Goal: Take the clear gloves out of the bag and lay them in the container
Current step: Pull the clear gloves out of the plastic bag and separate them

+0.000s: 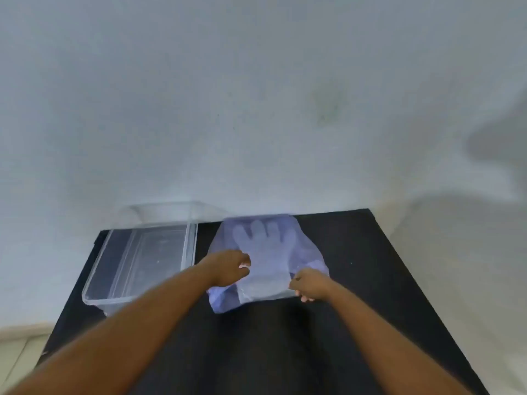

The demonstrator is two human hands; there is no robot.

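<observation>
Both hands work at the near end of the bag (305, 238) in the head view: the left hand (228, 266) pinches the film at its 8 o'clock side, the right hand (309, 283) grips the near edge at 5 o'clock. Clear gloves (263, 246) lie flat inside the bag, fingers toward 12 o'clock, on the dark tabletop (356, 266). At 9 o'clock from the bag, just beside it, sits the container (94, 280), seemingly bare inside. Judged from this, opening the mouth wide and drawing the cuffs out slowly should stop the thin film bunching.
</observation>
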